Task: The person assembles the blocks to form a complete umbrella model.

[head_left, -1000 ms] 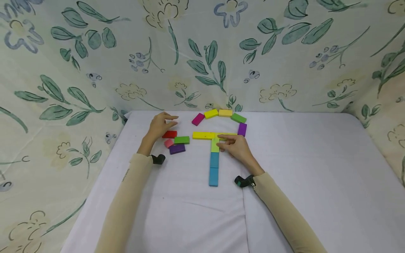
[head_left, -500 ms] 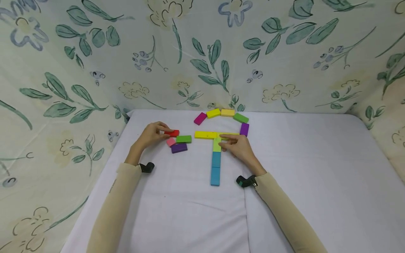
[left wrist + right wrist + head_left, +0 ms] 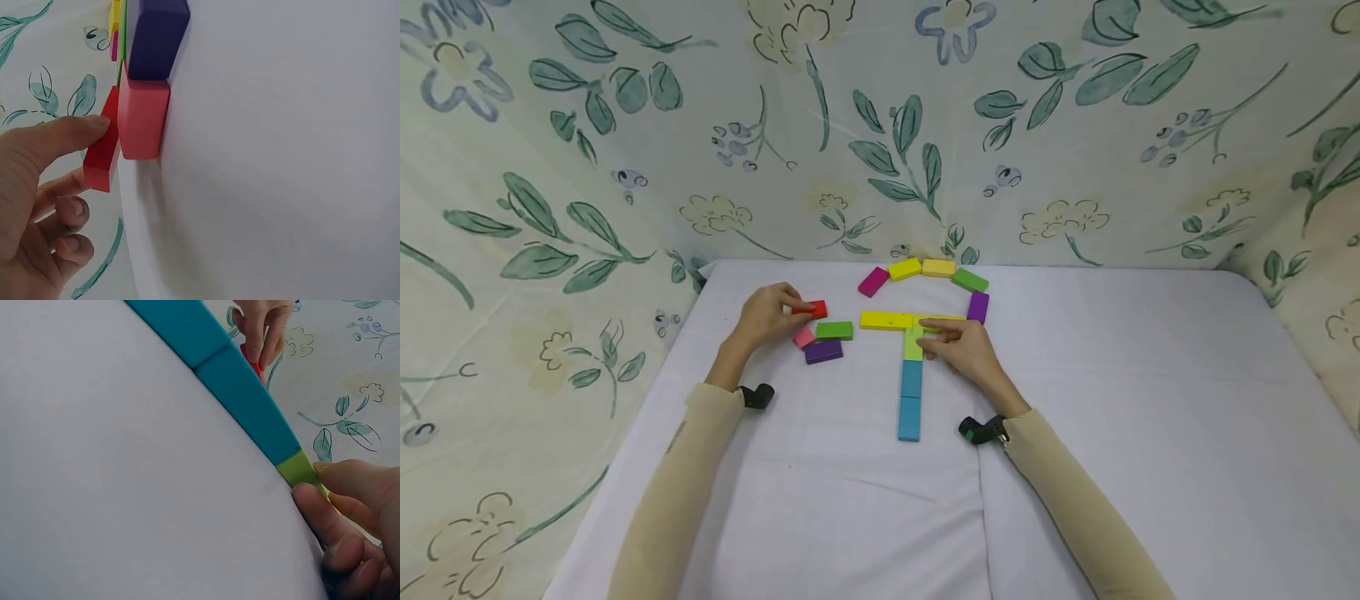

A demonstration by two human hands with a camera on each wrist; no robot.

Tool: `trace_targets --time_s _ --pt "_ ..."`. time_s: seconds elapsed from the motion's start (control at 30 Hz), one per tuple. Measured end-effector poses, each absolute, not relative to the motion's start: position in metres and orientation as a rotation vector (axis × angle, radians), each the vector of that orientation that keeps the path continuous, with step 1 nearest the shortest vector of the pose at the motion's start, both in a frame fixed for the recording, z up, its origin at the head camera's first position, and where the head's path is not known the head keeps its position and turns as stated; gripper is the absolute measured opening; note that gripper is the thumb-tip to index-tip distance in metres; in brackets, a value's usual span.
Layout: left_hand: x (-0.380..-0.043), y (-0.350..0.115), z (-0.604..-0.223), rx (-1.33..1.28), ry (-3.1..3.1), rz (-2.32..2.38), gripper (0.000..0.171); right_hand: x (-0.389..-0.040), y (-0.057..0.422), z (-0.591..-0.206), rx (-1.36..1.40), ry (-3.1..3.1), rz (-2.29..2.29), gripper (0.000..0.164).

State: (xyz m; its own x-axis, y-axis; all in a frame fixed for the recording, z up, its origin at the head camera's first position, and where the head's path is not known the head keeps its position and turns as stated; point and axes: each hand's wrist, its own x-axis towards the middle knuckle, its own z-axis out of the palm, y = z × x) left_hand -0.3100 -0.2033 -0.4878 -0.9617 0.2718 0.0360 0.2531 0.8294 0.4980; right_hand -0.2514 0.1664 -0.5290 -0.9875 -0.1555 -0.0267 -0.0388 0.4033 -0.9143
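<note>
My left hand [image 3: 766, 315] pinches a red block [image 3: 818, 309] between thumb and fingers; in the left wrist view the red block [image 3: 105, 153] is beside the pink block [image 3: 145, 119]. Close to it lie a green block [image 3: 834, 331] and a dark purple block [image 3: 823, 352]. My right hand [image 3: 966, 350] rests at a T-shaped layout, its fingertips touching the lime block [image 3: 912, 346] and the right part of the yellow bar [image 3: 883, 320]. Two blue blocks [image 3: 910, 400] form the stem below the lime one. In the right wrist view my right hand [image 3: 350, 519] partly hides the lime block's end.
An arc of blocks curves above the T: magenta [image 3: 873, 282], yellow [image 3: 905, 268], pale orange [image 3: 938, 267], green [image 3: 970, 280] and purple [image 3: 977, 307]. Everything lies on a white cloth-covered table [image 3: 1120, 400]. A floral curtain [image 3: 805, 192] hangs along its back edge.
My left hand came down to the red block, grasped it and moved it slightly up and right. My right hand has stayed at the lime block.
</note>
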Motion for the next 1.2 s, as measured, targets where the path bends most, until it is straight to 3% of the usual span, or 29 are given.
trace_targets --time_s 0.6,1.2 --pt "-0.316 -0.136 -0.490 0.278 3.125 0.769 0.027 -0.251 0.164 -0.529 -0.201 2.536 -1.645 0.036" --pt "-0.321 -0.134 -0.481 0.375 3.015 0.547 0.033 -0.251 0.166 -0.528 -0.180 2.539 -1.642 0.036"
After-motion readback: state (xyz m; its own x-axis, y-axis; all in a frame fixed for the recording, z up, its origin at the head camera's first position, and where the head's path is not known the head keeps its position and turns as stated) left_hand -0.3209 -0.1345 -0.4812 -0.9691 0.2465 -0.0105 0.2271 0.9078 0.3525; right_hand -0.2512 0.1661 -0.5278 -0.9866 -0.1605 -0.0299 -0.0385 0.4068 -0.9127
